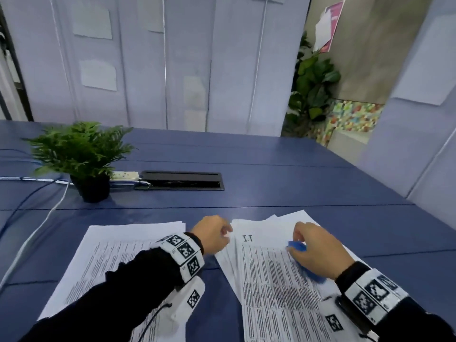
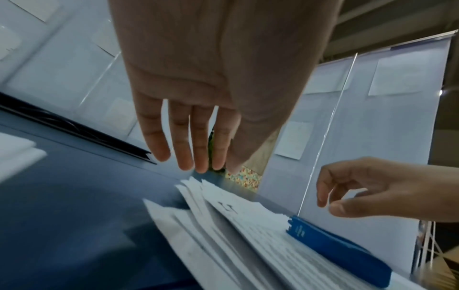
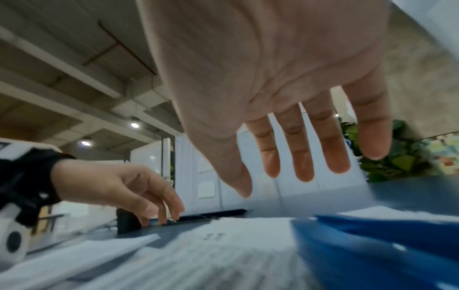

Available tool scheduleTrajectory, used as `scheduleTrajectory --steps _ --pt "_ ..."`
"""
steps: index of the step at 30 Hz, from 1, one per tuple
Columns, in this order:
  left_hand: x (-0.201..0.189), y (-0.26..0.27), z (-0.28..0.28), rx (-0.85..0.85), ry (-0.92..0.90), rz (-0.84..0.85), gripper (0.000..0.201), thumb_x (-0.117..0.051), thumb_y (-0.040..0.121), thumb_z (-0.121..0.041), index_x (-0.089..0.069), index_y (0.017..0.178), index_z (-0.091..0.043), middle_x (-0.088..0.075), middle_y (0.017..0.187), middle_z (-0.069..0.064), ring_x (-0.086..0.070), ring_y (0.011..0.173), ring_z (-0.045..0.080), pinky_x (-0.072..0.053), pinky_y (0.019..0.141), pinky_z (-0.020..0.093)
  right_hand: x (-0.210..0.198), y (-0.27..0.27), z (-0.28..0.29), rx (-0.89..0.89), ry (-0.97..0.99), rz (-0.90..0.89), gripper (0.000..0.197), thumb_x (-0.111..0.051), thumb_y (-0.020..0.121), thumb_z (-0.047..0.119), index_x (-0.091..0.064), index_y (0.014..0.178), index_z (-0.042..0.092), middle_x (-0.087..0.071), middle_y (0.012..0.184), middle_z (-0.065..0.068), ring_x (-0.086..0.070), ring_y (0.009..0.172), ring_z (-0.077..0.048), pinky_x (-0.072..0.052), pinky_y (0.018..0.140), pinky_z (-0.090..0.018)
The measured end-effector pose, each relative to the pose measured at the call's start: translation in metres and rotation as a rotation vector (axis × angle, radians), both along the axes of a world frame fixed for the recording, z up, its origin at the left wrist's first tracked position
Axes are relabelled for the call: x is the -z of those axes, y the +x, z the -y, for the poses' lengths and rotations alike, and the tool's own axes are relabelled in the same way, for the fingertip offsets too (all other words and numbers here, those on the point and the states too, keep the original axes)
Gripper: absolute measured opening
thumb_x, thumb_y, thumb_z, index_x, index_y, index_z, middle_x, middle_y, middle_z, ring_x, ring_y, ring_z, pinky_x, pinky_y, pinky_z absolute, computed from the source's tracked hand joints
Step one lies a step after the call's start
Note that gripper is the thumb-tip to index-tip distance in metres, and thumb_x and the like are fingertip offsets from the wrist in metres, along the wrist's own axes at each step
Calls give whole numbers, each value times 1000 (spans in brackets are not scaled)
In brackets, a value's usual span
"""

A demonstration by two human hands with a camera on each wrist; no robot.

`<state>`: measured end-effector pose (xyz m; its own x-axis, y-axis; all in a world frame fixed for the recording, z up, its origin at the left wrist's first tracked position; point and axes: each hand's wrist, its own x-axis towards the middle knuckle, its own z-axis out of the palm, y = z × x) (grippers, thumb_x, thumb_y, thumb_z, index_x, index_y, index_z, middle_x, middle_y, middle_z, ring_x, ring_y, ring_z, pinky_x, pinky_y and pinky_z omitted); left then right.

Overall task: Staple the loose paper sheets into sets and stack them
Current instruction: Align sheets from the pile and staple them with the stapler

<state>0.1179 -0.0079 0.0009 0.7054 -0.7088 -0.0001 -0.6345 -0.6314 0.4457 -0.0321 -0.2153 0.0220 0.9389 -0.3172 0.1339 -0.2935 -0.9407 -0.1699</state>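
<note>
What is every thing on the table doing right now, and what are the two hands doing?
left hand: open, fingers relaxed, above the table beside the loose pile.
right hand: open, over the stapler, holding nothing.
blue stapler: lying on the loose pile.
loose pile: fanned, uneven.
left pile: flat, squared.
potted fern: upright.

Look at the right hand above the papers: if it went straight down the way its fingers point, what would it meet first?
Most likely the blue stapler lying on the loose paper pile, just below the right hand; the exact gap is unclear.
</note>
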Motion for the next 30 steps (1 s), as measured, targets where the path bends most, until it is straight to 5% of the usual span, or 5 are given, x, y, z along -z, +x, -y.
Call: scheduleTrajectory --steps 4,11,19,25,30 --pt "12 5 38 28 132 3 46 -51 94 -24 -43 137 -10 -41 141 9 -40 130 25 -33 106 29 13 -5 27 79 -45 -191 46 -57 81 53 -44 115 25 -49 115 3 -50 102 -17 -46 82 -29" --pt "22 12 68 -59 202 4 37 -56 90 -25 -54 123 -7 -50 128 10 -49 119 26 -40 96 28 22 -7 39 53 72 -314 55 -64 77 50 -42 119 23 -57 114 3 -54 90 -14 -45 77 -25" --pt "14 10 68 -17 15 -10 5 -55 85 -16 -59 83 -13 -48 114 8 -40 116 24 -34 96 27 19 -7 40 30 198 -273 59 -54 87 34 -28 138 21 -51 127 -5 -55 105 -21 -46 87 -29" --pt "-11 4 64 -27 -284 -226 25 -63 77 -12 -45 62 -17 -51 70 1 -49 67 19 -38 58 25 17 -9 32 -8 207 -215 56 -50 89 34 -26 139 23 -54 122 -6 -55 94 -19 -44 79 -27" --pt "-21 -7 50 -16 -460 -442 29 -58 78 8 -50 89 -18 -57 88 22 -57 61 23 -45 45 24 11 -10 21 -97 145 -161 35 -59 86 34 -44 117 29 -62 104 1 -54 79 -15 -41 63 -20"
